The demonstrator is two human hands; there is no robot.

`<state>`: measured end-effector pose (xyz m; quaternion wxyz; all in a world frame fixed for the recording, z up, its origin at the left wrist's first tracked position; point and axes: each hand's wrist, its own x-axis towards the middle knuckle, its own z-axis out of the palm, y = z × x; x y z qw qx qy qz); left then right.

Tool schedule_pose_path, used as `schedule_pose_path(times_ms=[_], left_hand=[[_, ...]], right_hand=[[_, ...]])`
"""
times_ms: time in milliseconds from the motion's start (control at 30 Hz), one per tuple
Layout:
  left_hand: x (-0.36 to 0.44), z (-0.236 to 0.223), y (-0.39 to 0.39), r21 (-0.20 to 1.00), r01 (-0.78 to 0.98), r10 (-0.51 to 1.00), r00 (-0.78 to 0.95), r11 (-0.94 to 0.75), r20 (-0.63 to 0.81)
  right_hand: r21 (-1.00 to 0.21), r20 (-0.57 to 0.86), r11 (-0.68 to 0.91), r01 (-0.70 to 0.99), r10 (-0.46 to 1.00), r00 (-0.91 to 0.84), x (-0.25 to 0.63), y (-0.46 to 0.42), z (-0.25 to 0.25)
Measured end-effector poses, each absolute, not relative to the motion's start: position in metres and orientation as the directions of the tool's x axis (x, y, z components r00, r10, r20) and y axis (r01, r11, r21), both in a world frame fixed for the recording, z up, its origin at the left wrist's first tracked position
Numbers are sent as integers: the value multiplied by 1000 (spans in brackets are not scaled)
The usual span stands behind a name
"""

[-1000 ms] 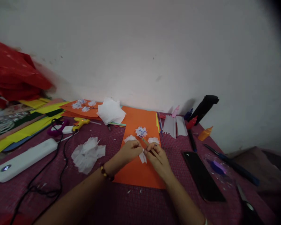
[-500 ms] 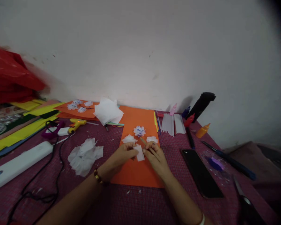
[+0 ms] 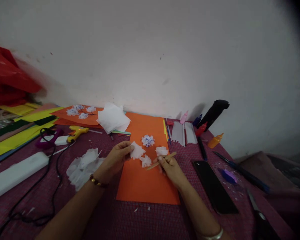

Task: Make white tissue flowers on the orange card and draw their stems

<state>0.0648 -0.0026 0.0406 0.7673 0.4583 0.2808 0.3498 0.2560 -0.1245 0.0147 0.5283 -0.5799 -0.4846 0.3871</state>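
My left hand (image 3: 119, 154) pinches the edge of a white tissue-paper piece (image 3: 137, 150) over the left side of an orange sheet (image 3: 147, 186). In my right hand (image 3: 170, 168) is a thin wooden stick (image 3: 171, 155), gripped between thumb and fingers and slanting down to the left. Its lower end is close to a small crumpled tissue piece (image 3: 146, 161); whether they touch I cannot tell. Another white tissue piece (image 3: 162, 151) lies just beyond my right fingers. Above them on the sheet sits a blue-tipped tissue flower (image 3: 148, 140).
To the left are loose tissue (image 3: 83, 166), a yellow glue gun (image 3: 77, 132), a black cable (image 3: 53, 186) and a white power strip (image 3: 20, 175). A phone (image 3: 213, 186), scissors (image 3: 260, 213) and an orange bottle (image 3: 215, 140) lie or stand right. White sheets (image 3: 113, 117) sit behind.
My hands have moved apart. The small tissue piece between them now lies on the orange sheet. My left hand has gone to the left tissue piece, and the stick has swung flatter.
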Motion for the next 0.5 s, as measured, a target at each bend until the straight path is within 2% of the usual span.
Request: schedule_pose_path(times_ms=[200, 367, 500], left_hand=[[63, 29, 6, 934, -200, 790, 602, 296, -121], [60, 24, 9, 946, -62, 691, 698, 319, -188], [57, 22, 11, 981, 81, 573, 803, 174, -168]], right_hand=[[-987, 52, 16, 160, 975, 217, 252, -119, 4], [-997, 30, 6, 81, 954, 299, 251, -116, -1], [-999, 1, -12, 35, 943, 333, 249, -116, 1]])
